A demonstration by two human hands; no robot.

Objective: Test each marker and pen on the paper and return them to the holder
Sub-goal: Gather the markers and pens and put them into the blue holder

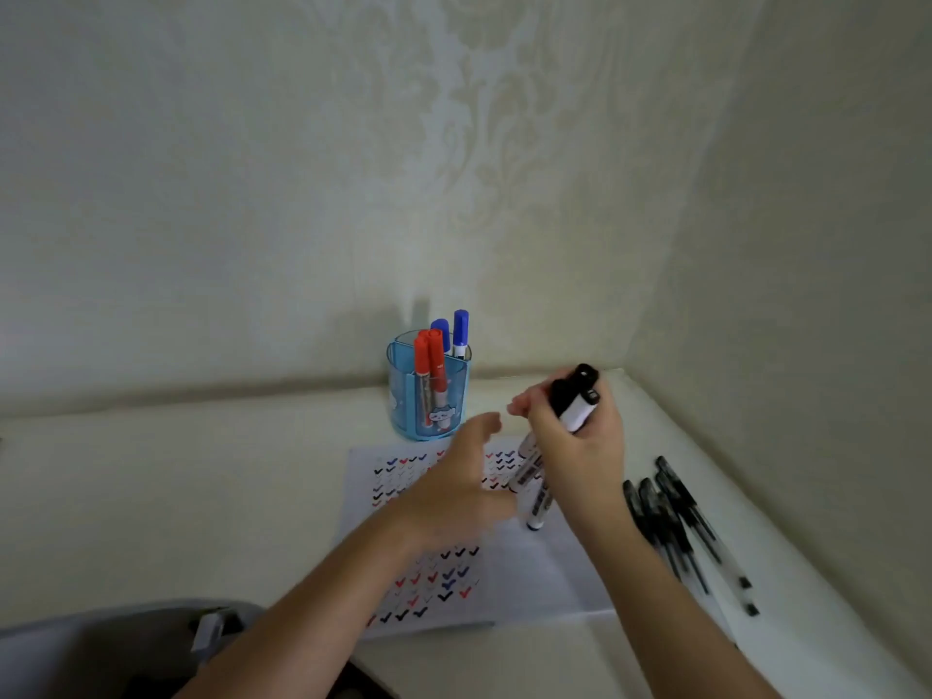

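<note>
My right hand [580, 449] grips a bundle of black-capped white markers [572, 403], caps up and tilted right, their lower ends [535, 502] over the paper. My left hand [461, 489] hovers open just left of them, fingers relaxed, holding nothing. The white paper [534, 572] lies on the table, covered with several black, red and blue check marks. Behind it stands a blue see-through holder [403, 396] with two red markers [428, 368] and two blue markers [454, 330] in it.
Several black gel pens [691, 527] lie side by side on the table to the right of the paper. Patterned walls meet in a corner behind the holder. A grey and dark object [126, 643] sits at the bottom left edge.
</note>
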